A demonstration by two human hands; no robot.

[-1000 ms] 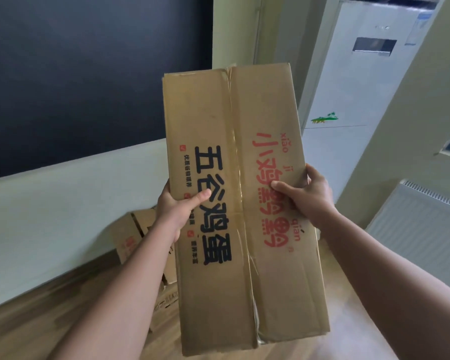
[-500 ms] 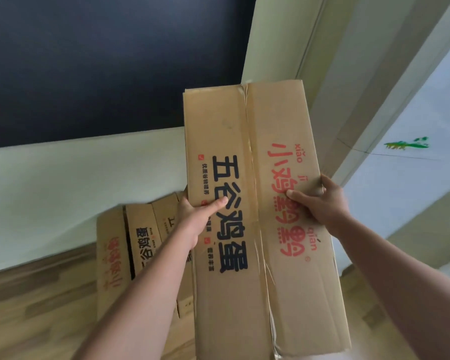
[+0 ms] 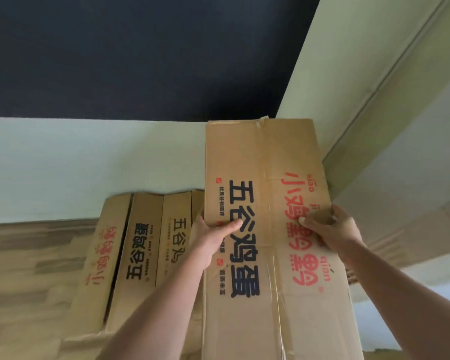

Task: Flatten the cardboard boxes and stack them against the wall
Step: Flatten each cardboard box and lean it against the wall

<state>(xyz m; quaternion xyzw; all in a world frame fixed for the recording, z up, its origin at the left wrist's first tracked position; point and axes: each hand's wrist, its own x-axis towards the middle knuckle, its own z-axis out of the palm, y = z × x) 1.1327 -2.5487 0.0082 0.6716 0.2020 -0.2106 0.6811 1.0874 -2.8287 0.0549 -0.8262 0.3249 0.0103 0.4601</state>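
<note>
A flattened brown cardboard box (image 3: 265, 157) with black and red printed characters is held upright in front of me. My left hand (image 3: 213, 240) grips its left edge, thumb across the black print. My right hand (image 3: 330, 229) grips its right side, fingers over the red print. Behind it and to the left, a stack of flattened boxes (image 3: 140, 245) with the same print leans against the pale wall (image 3: 89, 162). The held box overlaps the stack's right end and hides it.
The wall is pale below and dark (image 3: 140, 53) above. A wooden floor (image 3: 24, 281) runs along its base at left. A pale corner pillar (image 3: 348, 74) rises at right, just behind the held box.
The view has swung down and left toward the wall. The held box has come lower and closer to the leaning stack, which now shows more fully. Both hands keep the same grip.
</note>
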